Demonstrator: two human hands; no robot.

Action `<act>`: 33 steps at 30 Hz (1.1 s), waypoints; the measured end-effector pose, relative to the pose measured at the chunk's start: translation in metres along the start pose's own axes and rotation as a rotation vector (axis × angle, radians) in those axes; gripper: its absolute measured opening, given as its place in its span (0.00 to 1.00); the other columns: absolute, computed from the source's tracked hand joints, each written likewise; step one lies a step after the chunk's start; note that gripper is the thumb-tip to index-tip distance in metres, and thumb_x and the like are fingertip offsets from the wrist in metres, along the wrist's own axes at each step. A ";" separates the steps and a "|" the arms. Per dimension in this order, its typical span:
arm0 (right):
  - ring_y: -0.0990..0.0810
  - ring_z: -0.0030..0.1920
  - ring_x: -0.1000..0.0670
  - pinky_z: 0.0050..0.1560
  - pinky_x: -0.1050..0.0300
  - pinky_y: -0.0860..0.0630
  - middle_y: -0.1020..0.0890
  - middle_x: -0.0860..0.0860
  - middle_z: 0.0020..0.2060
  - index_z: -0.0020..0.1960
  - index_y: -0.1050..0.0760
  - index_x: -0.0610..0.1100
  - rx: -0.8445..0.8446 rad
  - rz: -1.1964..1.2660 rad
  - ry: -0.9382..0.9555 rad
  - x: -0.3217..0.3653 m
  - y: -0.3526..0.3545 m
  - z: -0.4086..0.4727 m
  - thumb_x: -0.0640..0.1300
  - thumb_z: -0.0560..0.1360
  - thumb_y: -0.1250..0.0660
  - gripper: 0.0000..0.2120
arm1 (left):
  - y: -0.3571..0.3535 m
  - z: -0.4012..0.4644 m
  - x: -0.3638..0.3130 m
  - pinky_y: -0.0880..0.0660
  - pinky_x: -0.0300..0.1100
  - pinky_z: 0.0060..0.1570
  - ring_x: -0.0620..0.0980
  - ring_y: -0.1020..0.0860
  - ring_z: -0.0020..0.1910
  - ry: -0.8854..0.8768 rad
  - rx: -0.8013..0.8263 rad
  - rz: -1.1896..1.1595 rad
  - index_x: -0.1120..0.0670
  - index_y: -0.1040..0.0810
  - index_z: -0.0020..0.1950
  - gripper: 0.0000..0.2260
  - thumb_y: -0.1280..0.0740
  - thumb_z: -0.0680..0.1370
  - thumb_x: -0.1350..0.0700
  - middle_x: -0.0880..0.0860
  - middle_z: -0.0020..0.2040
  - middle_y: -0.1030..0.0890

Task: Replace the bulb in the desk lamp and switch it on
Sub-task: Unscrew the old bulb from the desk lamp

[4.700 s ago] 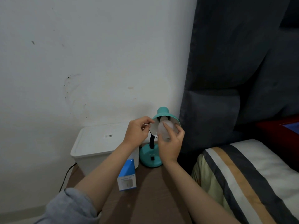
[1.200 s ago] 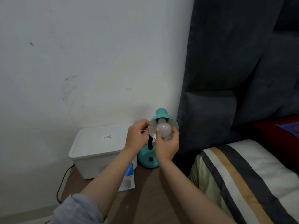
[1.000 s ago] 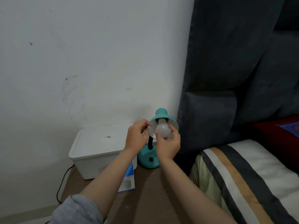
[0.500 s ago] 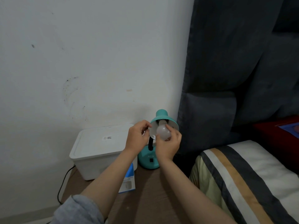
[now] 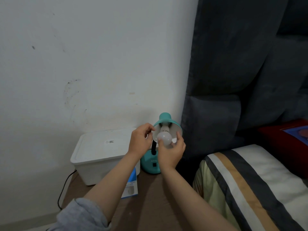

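At the far left a black cable (image 5: 64, 185) runs down between the white wall (image 5: 83, 55) and the edge of a brown table (image 5: 150, 205). On the table's back corner stands a white lidded box (image 5: 100, 154) with a small label on its lid, and a blue and white carton (image 5: 131, 187) stands just in front of it, partly hidden behind the person's left forearm, whose grey sleeve (image 5: 83, 215) is pushed up near the elbow. The left hand (image 5: 140, 140) reaches up to the left rim of the teal lamp shade (image 5: 167, 124), thumb and fingertips pinched narrowly at that rim. The teal desk lamp (image 5: 150, 164) stands on the table just right of the box, its round base carrying a small black switch (image 5: 155, 164), its dark neck rising behind the hands, its shade tilted so the white inside faces the camera. The white bulb (image 5: 164, 138) sits in the mouth of the shade, its neck pointing up into the socket; it is unlit. The right hand (image 5: 171, 152) cups the bulb from below, fingers curled around its round end, thumb on its left side and a finger up its right. Right of the lamp rises a dark grey padded headboard (image 5: 241, 72), and at the lower right lies a striped pillow (image 5: 250, 189), with a red cloth (image 5: 286, 144) behind it.
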State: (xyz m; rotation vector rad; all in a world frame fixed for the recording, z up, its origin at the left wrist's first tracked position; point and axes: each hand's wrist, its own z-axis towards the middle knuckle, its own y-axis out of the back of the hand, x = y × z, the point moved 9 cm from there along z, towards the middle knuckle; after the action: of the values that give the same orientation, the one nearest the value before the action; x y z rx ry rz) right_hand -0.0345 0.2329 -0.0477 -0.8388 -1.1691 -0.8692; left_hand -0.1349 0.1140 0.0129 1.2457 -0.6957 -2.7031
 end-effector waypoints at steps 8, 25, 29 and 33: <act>0.22 0.59 0.46 0.61 0.49 0.24 0.23 0.42 0.62 0.69 0.34 0.42 0.000 0.101 -0.236 -0.015 -0.009 0.000 0.44 0.68 0.24 0.34 | 0.001 0.000 0.000 0.25 0.32 0.40 0.46 0.21 0.39 0.002 -0.008 0.007 0.54 0.22 0.43 0.09 0.35 0.73 0.68 0.49 0.37 0.20; 0.22 0.50 0.51 0.45 0.60 0.25 0.24 0.52 0.53 0.57 0.25 0.47 0.043 -0.022 -0.059 0.012 0.033 -0.012 0.47 0.66 0.24 0.22 | 0.004 -0.009 0.003 0.27 0.33 0.48 0.51 0.20 0.52 0.223 0.150 -0.036 0.52 0.22 0.53 0.09 0.32 0.75 0.62 0.50 0.53 0.21; 0.21 0.50 0.50 0.50 0.53 0.20 0.25 0.51 0.56 0.58 0.25 0.46 0.059 -0.064 0.022 0.022 0.045 -0.021 0.47 0.66 0.24 0.23 | 0.014 -0.027 0.000 0.28 0.40 0.55 0.53 0.24 0.60 0.254 0.208 0.023 0.54 0.24 0.60 0.14 0.30 0.74 0.57 0.54 0.62 0.22; 0.21 0.51 0.51 0.53 0.50 0.21 0.24 0.52 0.54 0.58 0.24 0.49 0.127 -0.112 0.063 0.016 0.053 -0.053 0.48 0.66 0.26 0.21 | 0.036 -0.068 0.007 0.28 0.40 0.55 0.54 0.23 0.59 0.302 0.183 0.074 0.56 0.24 0.60 0.14 0.30 0.74 0.57 0.56 0.60 0.21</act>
State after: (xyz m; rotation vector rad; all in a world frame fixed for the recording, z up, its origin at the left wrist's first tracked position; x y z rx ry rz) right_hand 0.0368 0.2062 -0.0470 -0.6429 -1.2116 -0.8968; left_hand -0.0932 0.0553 -0.0147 1.5897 -0.9399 -2.3628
